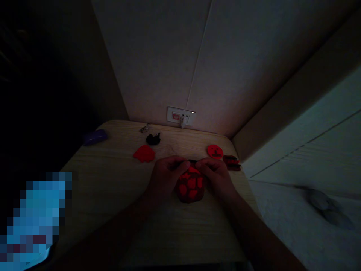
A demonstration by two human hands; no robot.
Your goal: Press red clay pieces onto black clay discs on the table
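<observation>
A rounded red and dark clay piece, its red patches divided by dark lines, lies on the wooden table in front of me. My left hand pinches its far edge from the left, thumb and fingers together. From the right, my right hand pinches the same edge, its thumb close to the left one. The fingers partly cover the dark strip along that edge. Beyond my left hand are a flat red clay piece and a black lump. Past my right hand lies a red disc with dark face-like marks.
Dark and red strips lie by the table's right edge. A purple object sits at the far left corner, and small dark scraps near the wall. A wall socket holds a plug. A blurred, lit screen shows at lower left.
</observation>
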